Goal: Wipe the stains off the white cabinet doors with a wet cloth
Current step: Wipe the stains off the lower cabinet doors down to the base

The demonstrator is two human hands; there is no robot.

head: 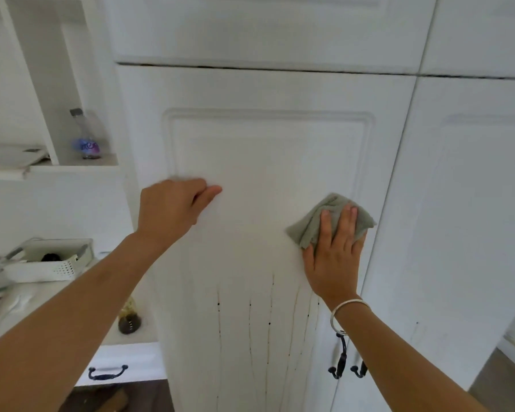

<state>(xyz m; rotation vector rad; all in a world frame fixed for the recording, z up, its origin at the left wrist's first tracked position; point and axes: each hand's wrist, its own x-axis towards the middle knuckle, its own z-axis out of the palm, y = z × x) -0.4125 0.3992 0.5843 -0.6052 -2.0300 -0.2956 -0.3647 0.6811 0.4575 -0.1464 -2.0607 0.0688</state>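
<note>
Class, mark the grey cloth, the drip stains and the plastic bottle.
grey cloth [305,228]: head view, bare left fold.
drip stains [219,316]: head view, leftmost dark streak.
plastic bottle [87,147]: head view, purple label.

Door [265,150]: white, standing shut.
Cloth [312,224]: grey-green, crumpled, lying flat on the Door's right side.
Stains [269,322]: thin dark lines running down below the Cloth.

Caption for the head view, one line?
Right hand presses a grey cloth on the white cabinet door above dark drip stains; left hand touches the door.
</note>
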